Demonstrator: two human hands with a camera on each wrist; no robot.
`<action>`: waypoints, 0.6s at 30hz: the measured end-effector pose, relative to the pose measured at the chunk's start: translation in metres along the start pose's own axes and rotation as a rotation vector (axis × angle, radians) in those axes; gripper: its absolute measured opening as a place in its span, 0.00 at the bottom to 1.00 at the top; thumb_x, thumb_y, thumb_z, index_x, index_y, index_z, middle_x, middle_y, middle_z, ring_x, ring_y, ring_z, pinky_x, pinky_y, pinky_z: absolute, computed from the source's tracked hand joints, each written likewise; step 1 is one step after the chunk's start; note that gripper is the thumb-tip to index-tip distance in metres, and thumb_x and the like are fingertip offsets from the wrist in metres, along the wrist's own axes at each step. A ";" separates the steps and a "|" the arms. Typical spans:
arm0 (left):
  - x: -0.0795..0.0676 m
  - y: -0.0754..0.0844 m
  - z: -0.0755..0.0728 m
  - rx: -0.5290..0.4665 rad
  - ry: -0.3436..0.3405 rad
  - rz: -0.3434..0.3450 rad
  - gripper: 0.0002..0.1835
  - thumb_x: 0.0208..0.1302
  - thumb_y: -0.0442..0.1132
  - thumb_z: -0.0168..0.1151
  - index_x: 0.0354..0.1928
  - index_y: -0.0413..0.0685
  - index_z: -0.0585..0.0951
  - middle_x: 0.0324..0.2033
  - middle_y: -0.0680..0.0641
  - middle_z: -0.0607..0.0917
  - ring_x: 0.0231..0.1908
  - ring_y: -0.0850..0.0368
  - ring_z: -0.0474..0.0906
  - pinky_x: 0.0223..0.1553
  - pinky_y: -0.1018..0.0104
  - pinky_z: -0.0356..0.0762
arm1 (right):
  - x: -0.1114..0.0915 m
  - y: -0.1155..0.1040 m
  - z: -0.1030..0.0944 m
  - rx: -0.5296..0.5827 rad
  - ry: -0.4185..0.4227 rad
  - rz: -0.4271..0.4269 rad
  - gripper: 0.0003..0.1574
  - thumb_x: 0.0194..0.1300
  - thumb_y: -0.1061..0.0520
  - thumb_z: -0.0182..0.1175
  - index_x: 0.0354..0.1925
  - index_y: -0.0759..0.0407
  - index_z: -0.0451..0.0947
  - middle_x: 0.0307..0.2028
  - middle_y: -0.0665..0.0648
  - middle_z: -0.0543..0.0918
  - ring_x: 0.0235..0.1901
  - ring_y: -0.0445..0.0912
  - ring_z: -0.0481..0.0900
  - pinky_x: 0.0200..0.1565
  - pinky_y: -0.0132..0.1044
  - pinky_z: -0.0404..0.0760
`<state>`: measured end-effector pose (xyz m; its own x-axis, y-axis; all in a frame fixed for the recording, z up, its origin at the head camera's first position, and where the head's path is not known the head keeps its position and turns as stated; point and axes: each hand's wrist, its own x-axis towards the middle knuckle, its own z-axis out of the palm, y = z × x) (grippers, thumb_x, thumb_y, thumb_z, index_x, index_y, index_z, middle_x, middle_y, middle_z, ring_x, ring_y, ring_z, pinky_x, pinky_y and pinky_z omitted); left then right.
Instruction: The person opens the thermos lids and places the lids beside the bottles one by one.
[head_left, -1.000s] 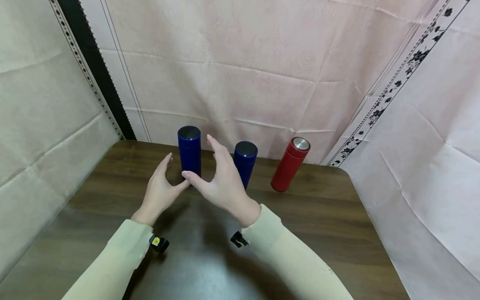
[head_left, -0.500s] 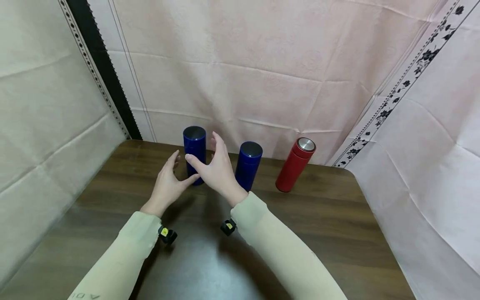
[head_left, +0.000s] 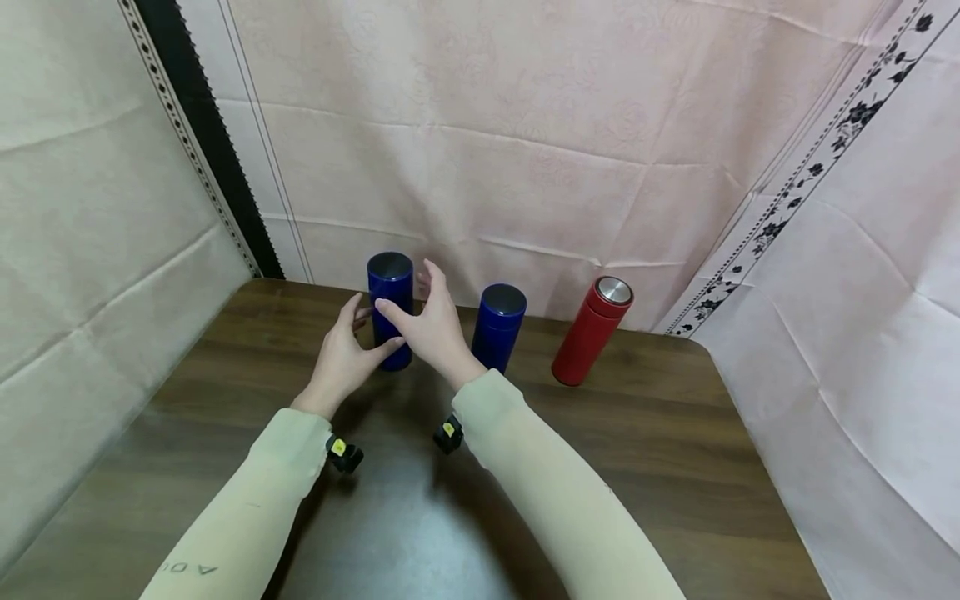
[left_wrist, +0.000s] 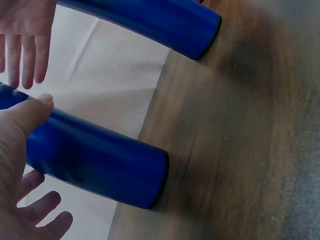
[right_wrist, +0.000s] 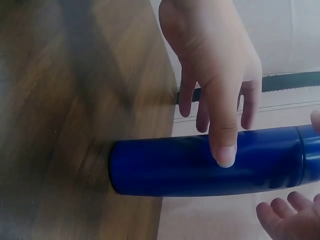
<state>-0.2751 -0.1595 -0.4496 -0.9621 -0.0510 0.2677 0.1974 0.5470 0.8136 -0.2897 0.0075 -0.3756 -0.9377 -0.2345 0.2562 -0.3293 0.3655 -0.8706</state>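
Observation:
A blue vacuum flask [head_left: 392, 287] with a dark flat top stands upright near the table's back edge. My left hand [head_left: 339, 362] is around its left side, thumb across the front of the body. From the right, my right hand [head_left: 438, 332] reaches to its upper part, the thumb in front near the seam. In the left wrist view, fingers of the left hand [left_wrist: 11, 150] spread apart beyond the flask [left_wrist: 110, 155]. Loosely spread fingers of the right hand [right_wrist: 295, 220] also show beside the flask [right_wrist: 165, 165] in the right wrist view.
A second blue flask [head_left: 497, 333] stands just right of the hands. Further right is a red flask [head_left: 588, 337] with a silver top. Pale cloth [head_left: 525, 125] hangs behind and on both sides of the wooden table [head_left: 637, 450].
Both hands have moved in closer around the left blue flask, the right hand leftward and higher along it. The view has shifted slightly; the flasks stay standing.

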 end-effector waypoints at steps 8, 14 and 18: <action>0.006 0.000 0.003 0.016 0.024 0.042 0.46 0.57 0.61 0.65 0.72 0.49 0.61 0.62 0.40 0.69 0.59 0.39 0.69 0.55 0.43 0.71 | 0.012 -0.003 0.002 -0.006 -0.017 -0.019 0.56 0.58 0.32 0.63 0.74 0.45 0.49 0.68 0.51 0.62 0.63 0.47 0.67 0.59 0.45 0.71; 0.007 0.002 0.008 -0.014 0.066 0.039 0.44 0.57 0.60 0.65 0.70 0.48 0.63 0.63 0.41 0.69 0.59 0.40 0.70 0.55 0.45 0.72 | 0.015 -0.004 0.004 -0.024 -0.006 0.016 0.61 0.53 0.30 0.67 0.74 0.47 0.49 0.64 0.52 0.63 0.60 0.47 0.69 0.57 0.44 0.73; 0.006 0.001 0.013 -0.033 0.086 0.047 0.42 0.57 0.60 0.66 0.68 0.49 0.63 0.65 0.41 0.69 0.62 0.41 0.68 0.58 0.45 0.70 | 0.017 -0.002 0.005 -0.034 0.026 0.009 0.53 0.53 0.32 0.68 0.69 0.49 0.60 0.57 0.50 0.65 0.54 0.44 0.71 0.53 0.40 0.76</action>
<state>-0.2828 -0.1489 -0.4542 -0.9322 -0.0985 0.3482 0.2493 0.5227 0.8153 -0.3045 -0.0021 -0.3718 -0.9431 -0.2078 0.2596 -0.3240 0.3983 -0.8581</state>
